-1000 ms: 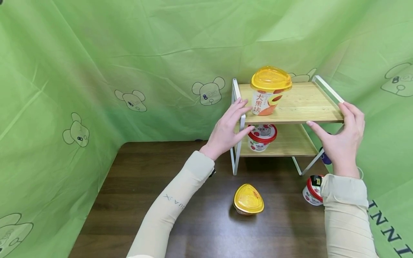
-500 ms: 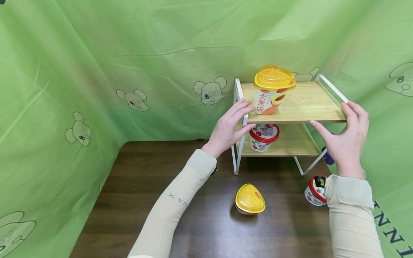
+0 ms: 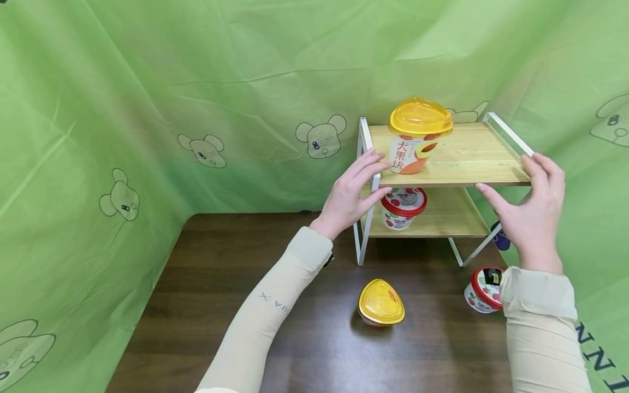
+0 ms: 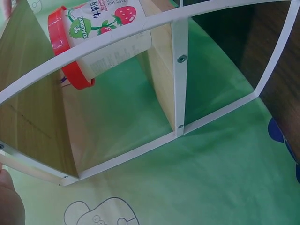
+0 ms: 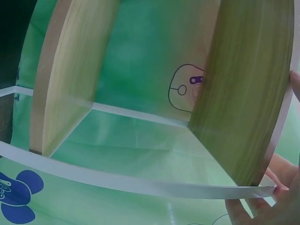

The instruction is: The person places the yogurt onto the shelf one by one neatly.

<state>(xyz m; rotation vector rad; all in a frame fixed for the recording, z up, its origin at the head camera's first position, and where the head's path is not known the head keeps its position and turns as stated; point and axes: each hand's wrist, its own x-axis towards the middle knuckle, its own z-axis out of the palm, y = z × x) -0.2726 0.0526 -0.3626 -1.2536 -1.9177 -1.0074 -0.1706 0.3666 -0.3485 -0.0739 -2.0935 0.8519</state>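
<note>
A two-tier shelf rack (image 3: 457,155) with wooden boards and white metal frames stands at the right. My left hand (image 3: 348,196) holds its front left corner, fingers at the white side frame and thumb lower down. At the front right corner, my right hand (image 3: 535,210) grips the rack with fingers over the side rail and thumb under the board's edge. A fruit cup (image 3: 417,136) with a yellow lid stands upright on the top board, beside my left fingertips. Below it, a red-lidded yogurt tub (image 3: 404,208) sits on the lower board; its strawberry print (image 4: 125,15) shows in the left wrist view.
Another yellow-lidded cup (image 3: 381,303) stands on the dark wooden table (image 3: 236,273) in front of the rack. A second red-lidded tub (image 3: 484,289) is at the right, partly behind my right sleeve. Green cloth (image 3: 245,109) with bear drawings hangs close behind and at both sides.
Both hands stay at the rack's front corners. The rack, cups and hands appear slightly farther right in the head view, with the backdrop shifting a little too.
</note>
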